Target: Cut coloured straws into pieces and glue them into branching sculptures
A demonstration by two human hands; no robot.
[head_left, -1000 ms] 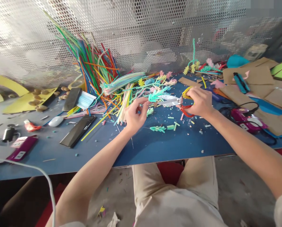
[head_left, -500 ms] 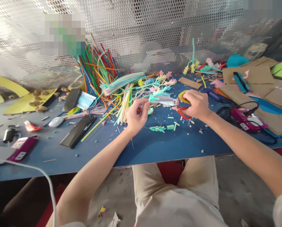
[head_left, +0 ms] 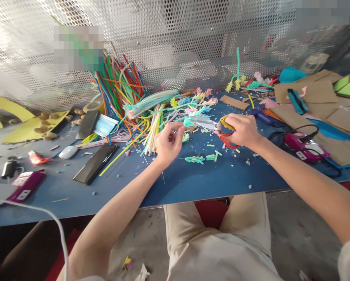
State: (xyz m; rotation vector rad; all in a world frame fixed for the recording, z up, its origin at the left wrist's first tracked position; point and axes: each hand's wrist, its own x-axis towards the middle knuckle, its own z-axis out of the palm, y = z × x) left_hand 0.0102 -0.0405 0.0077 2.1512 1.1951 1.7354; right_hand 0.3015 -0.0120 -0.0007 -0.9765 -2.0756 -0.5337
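My right hand is closed round the yellow and red handles of a pair of scissors. The blades point left, to a mint-green piece of pipe cleaner at the fingertips of my left hand. Thumb and forefinger of that hand are pinched on the piece. Under the hands, a leafy green pipe-cleaner sprig and short green cut pieces lie on the blue table. Behind them is a pile of pastel pipe-cleaner flowers.
Bundled pipe cleaners lie behind my left hand. A black phone, a face mask and a white mouse are at left. At right are a purple power strip, cardboard pieces and a glue gun.
The scissor blades look a little further apart at the green piece. Both hands stay nearly in place, and the whole view has shifted slightly.
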